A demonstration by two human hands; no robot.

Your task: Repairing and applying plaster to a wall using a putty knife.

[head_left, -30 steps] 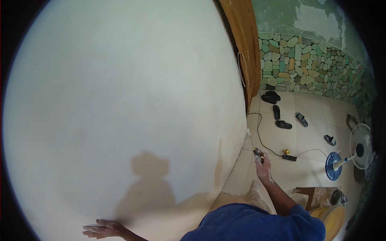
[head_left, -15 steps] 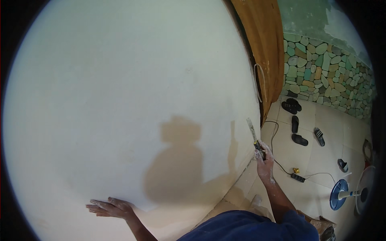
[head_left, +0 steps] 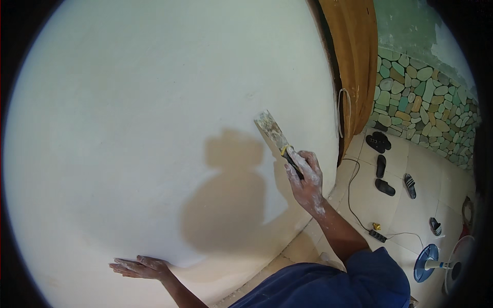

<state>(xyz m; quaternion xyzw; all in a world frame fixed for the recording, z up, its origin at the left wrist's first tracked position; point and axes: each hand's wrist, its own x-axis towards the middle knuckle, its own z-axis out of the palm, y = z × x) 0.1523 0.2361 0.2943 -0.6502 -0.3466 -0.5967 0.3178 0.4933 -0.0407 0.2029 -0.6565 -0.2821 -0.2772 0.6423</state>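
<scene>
My right hand, smeared with white powder or paste, grips the dark handle of a putty knife. Its flat, stained blade points up and to the left, close to the pale wall; whether the blade touches cannot be made out. At the lower left, my left hand lies against the same wall with its fingers stretched out and nothing in it. White residue marks its fingers too. Between the hands, my shadow falls across the wall.
An orange-brown curtain hangs at the wall's right edge. On the tiled floor lie several dark slippers and a black power strip with its cable. A fan with a blue base lies at the lower right, below a pebble-patterned wall.
My right hand has carried the putty knife leftward and up over the wall, and the blade's broad face now shows. My left hand has stayed nearly in place. The view has shifted slightly.
</scene>
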